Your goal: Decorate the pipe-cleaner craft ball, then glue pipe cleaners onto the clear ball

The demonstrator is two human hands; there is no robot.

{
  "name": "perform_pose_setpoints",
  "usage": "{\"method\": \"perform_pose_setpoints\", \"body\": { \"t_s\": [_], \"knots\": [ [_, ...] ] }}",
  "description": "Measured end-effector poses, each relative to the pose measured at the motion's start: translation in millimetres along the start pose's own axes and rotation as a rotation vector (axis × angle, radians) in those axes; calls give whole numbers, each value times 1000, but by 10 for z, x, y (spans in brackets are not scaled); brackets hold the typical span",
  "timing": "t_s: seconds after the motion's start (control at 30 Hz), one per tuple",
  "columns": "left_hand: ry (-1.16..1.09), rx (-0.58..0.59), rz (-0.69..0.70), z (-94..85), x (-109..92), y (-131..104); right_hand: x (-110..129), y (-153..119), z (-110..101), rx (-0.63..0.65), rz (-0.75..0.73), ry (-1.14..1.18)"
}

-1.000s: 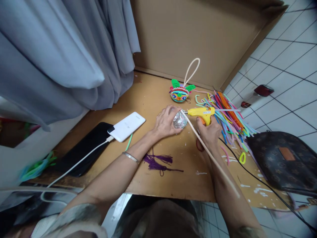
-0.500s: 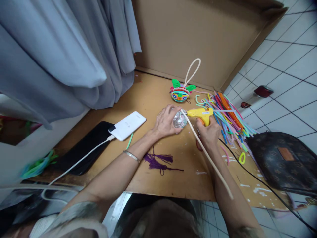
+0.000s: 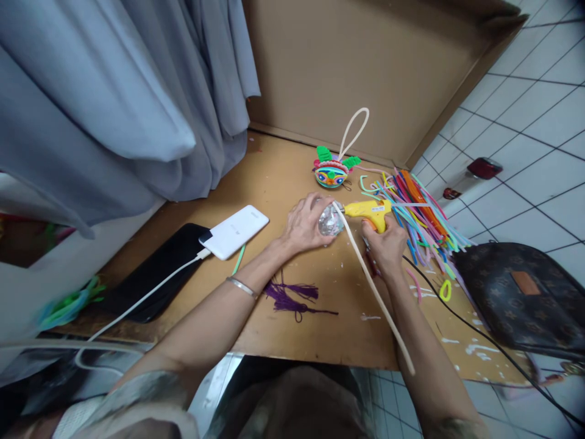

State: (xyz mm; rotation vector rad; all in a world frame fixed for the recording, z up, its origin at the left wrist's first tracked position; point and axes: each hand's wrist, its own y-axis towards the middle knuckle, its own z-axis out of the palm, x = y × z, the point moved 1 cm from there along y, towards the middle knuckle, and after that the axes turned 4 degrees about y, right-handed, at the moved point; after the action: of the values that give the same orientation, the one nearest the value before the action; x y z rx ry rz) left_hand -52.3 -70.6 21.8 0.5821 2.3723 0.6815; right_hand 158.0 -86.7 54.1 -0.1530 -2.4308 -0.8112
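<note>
Left hand (image 3: 305, 225) grips clear round ball (image 3: 329, 223); right hand (image 3: 386, 242) holds yellow plastic glue gun (image 3: 369, 210), aimed at ball. Long cream cord (image 3: 378, 295) slants from ball between hands.

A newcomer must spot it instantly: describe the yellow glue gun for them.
On the wooden table, in front of the brown panel, find the person's right grip. It holds the yellow glue gun, which points toward the clear ball. Unlike the thin coloured strips to its right, it is one chunky, pistol-shaped tool.

On the bench (image 3: 283, 167), tassels (image 3: 292, 300) lie before the ball (image 3: 331, 223), an ornament (image 3: 331, 175) behind it, pipe cleaners (image 3: 425, 218) right, a power bank (image 3: 235, 233) left.
</note>
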Motion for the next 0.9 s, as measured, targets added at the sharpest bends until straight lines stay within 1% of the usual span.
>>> {"method": "perform_pose_setpoints", "body": {
  "t_s": [0.1,0.23,0.37,0.47,0.6,0.73,0.9],
  "knots": [
    [0,6,15,2,4,-2,4,5,31,-14,-9,32],
    [-1,13,20,-5,-1,0,6,16,51,9,7,53],
    [0,-1,5,-9,-2,-2,-9,17,16,43,33,52],
    [9,-3,-11,-7,6,-2,-26,12,-12,72,24,41],
    [4,8,-2,-5,7,-2,-32,10,-8,54,3,43],
    [-7,14,26,-12,-20,-4,-18,18,17,16,30,59],
    [12,30,13,-22,-27,-3,-14,22,-15,53,37,86]
  ]
}}
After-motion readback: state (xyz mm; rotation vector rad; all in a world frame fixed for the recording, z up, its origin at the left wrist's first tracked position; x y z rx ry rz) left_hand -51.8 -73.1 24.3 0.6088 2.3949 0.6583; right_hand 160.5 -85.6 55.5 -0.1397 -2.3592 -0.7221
